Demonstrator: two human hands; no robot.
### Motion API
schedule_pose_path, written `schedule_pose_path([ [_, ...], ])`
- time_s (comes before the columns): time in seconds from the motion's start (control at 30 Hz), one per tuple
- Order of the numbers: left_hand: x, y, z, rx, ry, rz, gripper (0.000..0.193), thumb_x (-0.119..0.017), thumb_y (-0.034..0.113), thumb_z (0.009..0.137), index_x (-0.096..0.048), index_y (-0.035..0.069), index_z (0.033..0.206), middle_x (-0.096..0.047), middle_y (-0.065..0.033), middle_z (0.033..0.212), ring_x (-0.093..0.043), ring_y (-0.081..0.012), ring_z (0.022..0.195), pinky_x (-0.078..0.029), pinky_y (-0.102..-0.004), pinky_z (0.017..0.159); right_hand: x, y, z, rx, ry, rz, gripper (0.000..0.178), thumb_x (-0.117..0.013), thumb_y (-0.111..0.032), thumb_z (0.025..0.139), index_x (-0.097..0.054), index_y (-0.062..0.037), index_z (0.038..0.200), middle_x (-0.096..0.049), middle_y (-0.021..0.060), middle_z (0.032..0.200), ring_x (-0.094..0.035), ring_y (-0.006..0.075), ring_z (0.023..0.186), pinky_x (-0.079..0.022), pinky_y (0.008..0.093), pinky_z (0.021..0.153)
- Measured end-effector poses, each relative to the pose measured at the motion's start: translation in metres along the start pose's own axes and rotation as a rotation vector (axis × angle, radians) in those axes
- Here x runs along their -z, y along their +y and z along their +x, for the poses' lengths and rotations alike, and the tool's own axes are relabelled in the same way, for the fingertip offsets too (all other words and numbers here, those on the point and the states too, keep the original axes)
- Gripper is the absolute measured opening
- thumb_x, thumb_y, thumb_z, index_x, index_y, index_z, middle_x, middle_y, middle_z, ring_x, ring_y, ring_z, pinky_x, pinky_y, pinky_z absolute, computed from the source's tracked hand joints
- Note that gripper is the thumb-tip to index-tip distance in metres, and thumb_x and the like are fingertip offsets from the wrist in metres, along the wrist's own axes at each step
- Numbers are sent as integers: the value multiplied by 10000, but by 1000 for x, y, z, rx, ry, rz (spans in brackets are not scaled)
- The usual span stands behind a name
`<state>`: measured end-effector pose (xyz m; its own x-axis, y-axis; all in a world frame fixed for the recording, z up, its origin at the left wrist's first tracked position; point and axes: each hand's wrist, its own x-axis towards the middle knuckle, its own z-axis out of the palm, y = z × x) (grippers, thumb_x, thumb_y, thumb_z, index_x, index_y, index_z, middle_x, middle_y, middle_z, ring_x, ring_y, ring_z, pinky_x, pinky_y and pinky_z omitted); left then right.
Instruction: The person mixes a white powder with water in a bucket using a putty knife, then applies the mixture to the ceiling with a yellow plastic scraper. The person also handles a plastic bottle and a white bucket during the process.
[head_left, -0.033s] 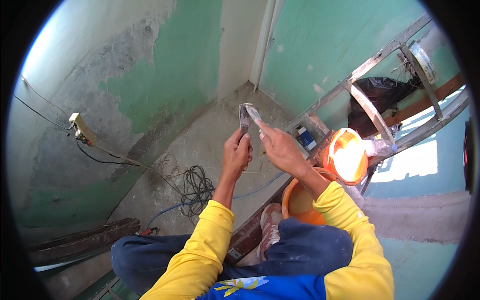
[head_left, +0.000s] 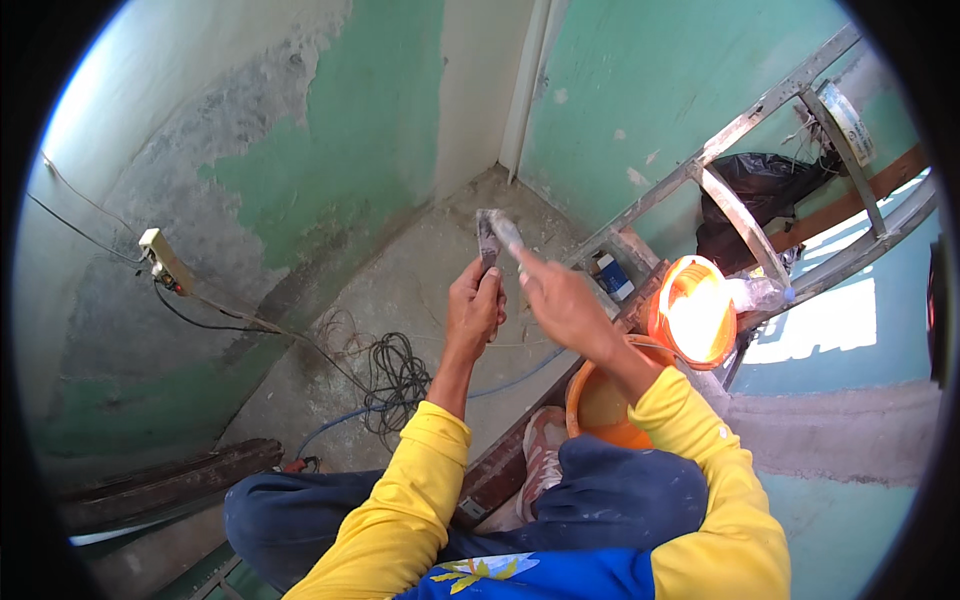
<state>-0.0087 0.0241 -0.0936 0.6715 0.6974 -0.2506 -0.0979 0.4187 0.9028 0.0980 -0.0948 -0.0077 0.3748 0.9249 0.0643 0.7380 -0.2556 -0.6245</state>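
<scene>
My left hand is closed round the lower part of a putty knife, whose flat, stained blade points away from me. In my right hand is a second, paler scraper, slightly smeared by motion. Its tip leans in from the right against or just over the end of the left blade; I cannot tell whether they touch. Both tools are up in front of me, above the floor. My fingers partly hide both handles.
An orange bucket stands below my right forearm, with a smaller orange pail beyond it. A metal frame slants along the right. Coiled dark cable lies on the concrete floor. At left a socket box hangs by wires.
The right scraper has shifted very slightly against the left blade and looks more blurred. My left hand is almost unmoved.
</scene>
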Motion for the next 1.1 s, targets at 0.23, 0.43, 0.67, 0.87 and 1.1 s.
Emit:
schedule_pose_path([
  [0.23, 0, -8, 7, -277, -14, 238, 254, -582, 156, 1078, -724, 60, 1266, -614, 37, 797, -530, -41, 622, -403, -211, 525, 26, 19, 26, -188, 138, 227, 494, -535, -241, 1097, -540, -86, 1566, -705, 289, 993, -678, 468, 897, -518, 513, 832],
  [0.43, 12, 9, 15, -29, 173, 19, 306, -629, 123, 1063, -680, 29, 1349, -693, 14, 907, -605, -65, 678, -476, -223, 593, 17, 11, -8, -69, 179, 12, 491, -586, -192, 1072, -574, -127, 1558, -653, 228, 986, -685, 429, 918, -537, 499, 833],
  [0.67, -11, 5, -1, -93, 94, 60, 349, -664, 137, 1053, -705, 5, 1374, -781, -43, 1077, -671, -83, 694, -522, -241, 590, 4, -8, -4, -83, 62, -143, 476, -595, -163, 1061, -579, -125, 1536, -614, 233, 1010, -679, 458, 900, -552, 542, 792],
  [0.87, -8, -13, 16, -160, 117, 146, 375, -683, 122, 1029, -711, -19, 1375, -787, -50, 1004, -640, -74, 681, -518, -263, 597, -10, -3, -15, -14, 47, -136, 467, -577, -142, 1065, -575, -96, 1530, -616, 259, 986, -664, 475, 881, -541, 547, 784],
  [1.1, -12, -16, 14, -174, 118, 166, 390, -689, 120, 1022, -707, -19, 1386, -785, -52, 1011, -627, -73, 686, -504, -252, 590, -5, -4, -11, -40, 39, -130, 476, -572, -152, 1070, -567, -89, 1541, -613, 253, 969, -661, 474, 893, -538, 556, 789],
])
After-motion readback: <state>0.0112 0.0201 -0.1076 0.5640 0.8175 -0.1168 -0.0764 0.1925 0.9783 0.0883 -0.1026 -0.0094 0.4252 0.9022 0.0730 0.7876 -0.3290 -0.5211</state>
